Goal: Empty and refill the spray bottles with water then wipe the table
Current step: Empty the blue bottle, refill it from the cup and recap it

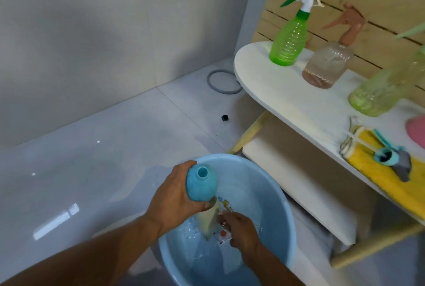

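**Filling the blue bottle at the basin**

Holding the blue bottle [201,184] over the blue basin [271,177], the left hand [177,200] has its grip wrapped round the fat belly, open neck up. The right hand [241,230] is low inside the basin, its grip pinching a small cup [212,219] by the water.

The bottle looks like light, thin plastic. It is probably wet and slippery, and it will get heavier as it fills. Hold the belly firmly, not the neck.

Right of the basin, on the worktop [276,99], wait the green bottle [290,37], the brown bottle [326,65] and the yellow cloth [386,177].
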### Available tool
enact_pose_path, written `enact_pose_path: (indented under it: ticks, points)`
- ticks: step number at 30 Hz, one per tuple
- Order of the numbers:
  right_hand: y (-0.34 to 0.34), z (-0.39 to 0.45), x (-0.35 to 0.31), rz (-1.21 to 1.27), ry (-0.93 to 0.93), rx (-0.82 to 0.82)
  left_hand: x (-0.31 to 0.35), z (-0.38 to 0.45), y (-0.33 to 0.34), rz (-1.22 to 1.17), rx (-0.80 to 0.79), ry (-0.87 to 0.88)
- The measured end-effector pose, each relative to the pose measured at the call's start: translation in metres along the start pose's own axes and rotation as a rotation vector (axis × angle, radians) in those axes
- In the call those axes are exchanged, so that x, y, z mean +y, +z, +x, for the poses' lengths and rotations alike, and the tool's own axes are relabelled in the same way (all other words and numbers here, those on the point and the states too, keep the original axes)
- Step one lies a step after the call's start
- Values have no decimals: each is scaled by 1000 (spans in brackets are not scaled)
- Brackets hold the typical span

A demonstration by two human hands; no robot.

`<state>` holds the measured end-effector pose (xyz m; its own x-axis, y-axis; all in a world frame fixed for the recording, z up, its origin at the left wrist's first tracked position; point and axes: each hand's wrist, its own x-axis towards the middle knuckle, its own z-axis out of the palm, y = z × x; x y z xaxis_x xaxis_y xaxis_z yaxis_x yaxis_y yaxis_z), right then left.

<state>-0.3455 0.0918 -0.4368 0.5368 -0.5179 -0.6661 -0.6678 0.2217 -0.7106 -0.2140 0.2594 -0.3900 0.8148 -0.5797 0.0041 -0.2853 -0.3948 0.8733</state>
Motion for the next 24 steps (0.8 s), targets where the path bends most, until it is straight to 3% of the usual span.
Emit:
enact_pose_path:
  ticks: [11, 24]
  points:
    - [-83, -42, -39, 42, -345, 308, 9, -17, 9, 210, -129, -21]
    - [-106, -98, -102, -123, -726, 322, 38, -4, 27, 268, -198, -34]
